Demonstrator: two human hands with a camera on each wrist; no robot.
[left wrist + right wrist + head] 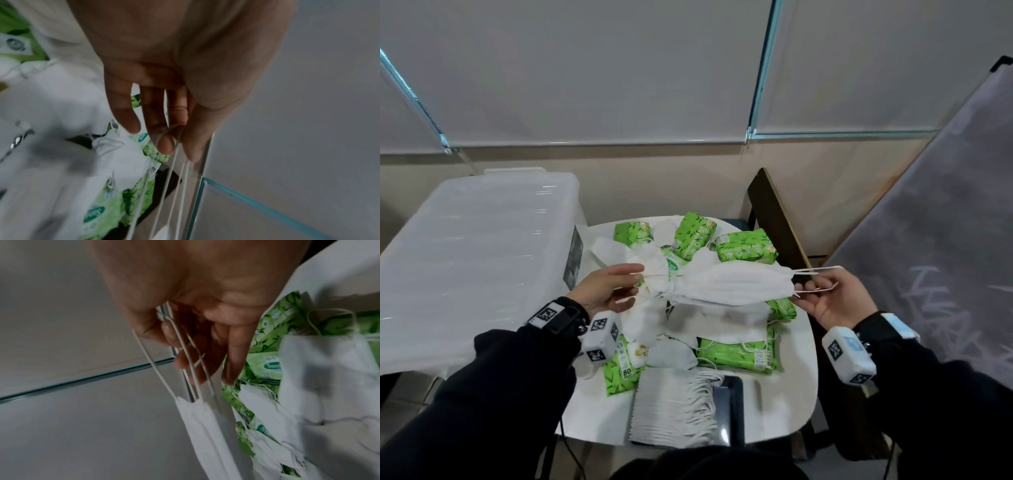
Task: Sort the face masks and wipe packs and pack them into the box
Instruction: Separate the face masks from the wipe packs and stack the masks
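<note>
A bunch of white face masks [726, 284] hangs stretched above the table between my two hands. My left hand [635, 281] pinches the ear loops [176, 175] at one end between thumb and fingertips [164, 144]. My right hand [811, 284] holds the loops [185, 353] of the other end, hooked round its curled fingers. Under them lie several green wipe packs [744, 248] mixed with loose white masks [674, 353]. A neat stack of masks [671, 407] sits at the table's near edge. The translucent plastic box [476, 267] stands to the left.
The small white table [798, 394] is crowded; a dark flat object [731, 407] lies beside the mask stack. A dark chair back [774, 212] stands behind the table on the right, with a slanted grey board [945, 240] further right. A pale wall lies behind.
</note>
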